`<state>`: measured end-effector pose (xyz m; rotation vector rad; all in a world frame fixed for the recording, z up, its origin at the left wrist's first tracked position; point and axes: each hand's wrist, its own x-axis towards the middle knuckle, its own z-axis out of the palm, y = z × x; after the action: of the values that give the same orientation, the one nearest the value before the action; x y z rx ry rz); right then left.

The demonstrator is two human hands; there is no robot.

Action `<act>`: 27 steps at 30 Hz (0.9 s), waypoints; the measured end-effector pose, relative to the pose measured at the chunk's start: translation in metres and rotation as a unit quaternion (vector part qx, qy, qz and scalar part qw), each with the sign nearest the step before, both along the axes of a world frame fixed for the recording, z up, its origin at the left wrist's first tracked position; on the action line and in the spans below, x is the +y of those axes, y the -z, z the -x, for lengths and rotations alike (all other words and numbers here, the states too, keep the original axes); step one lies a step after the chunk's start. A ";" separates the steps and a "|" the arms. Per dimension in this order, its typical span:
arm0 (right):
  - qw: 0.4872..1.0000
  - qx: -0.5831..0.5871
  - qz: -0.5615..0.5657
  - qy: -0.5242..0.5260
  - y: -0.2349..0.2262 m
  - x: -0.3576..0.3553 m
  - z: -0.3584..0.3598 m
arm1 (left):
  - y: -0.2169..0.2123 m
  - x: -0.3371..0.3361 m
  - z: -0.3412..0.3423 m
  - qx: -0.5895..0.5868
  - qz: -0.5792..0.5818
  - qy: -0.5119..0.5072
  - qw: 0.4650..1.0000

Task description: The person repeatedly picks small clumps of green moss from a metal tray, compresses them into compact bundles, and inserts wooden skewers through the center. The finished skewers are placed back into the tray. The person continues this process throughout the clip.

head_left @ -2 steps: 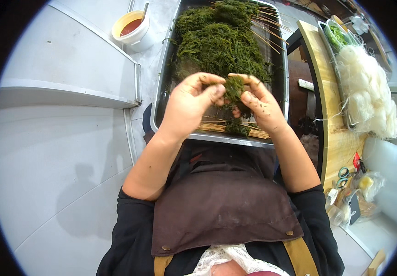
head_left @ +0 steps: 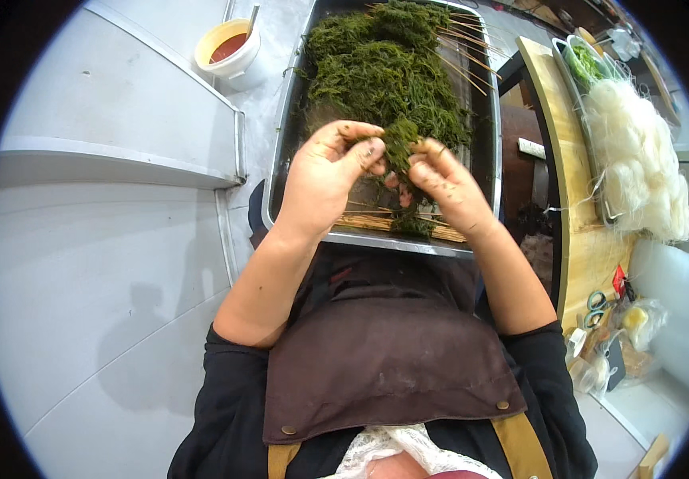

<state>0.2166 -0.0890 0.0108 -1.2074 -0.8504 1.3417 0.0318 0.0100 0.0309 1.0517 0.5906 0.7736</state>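
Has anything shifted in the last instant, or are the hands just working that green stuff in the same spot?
Hardly anything changed. The left hand and right hand still pinch the same clump of green seaweed between them, over the near end of the metal tray. Nothing was picked up or let go. The seaweed pile, bamboo skewers and sauce cup stayed put.

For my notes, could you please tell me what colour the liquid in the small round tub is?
Red liquid in the cream-coloured round tub, clearest in the head view.

floor (head_left: 121, 335): pale grey tiles | left: steel counter (head_left: 105, 120) | right: wooden bench (head_left: 592, 247), evenly lit
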 end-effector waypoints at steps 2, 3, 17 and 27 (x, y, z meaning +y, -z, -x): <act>0.988 -0.138 0.017 -0.068 -0.003 -0.002 0.011 | 0.002 0.007 -0.006 0.045 -0.091 -0.074 0.992; 0.955 -0.270 0.054 -0.111 -0.005 -0.002 0.015 | 0.003 0.010 -0.008 0.110 -0.223 -0.104 0.963; 0.868 -0.460 -0.043 -0.183 -0.021 0.006 0.008 | 0.010 -0.011 0.005 0.116 -0.062 0.002 0.991; 0.948 -0.295 -0.019 -0.115 -0.035 0.024 -0.010 | 0.003 -0.015 0.019 -0.062 0.123 0.124 0.983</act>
<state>0.2263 -0.0651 0.0454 -1.5447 -1.4714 1.1400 0.0132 -0.0052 0.0276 0.8228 0.4260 0.5287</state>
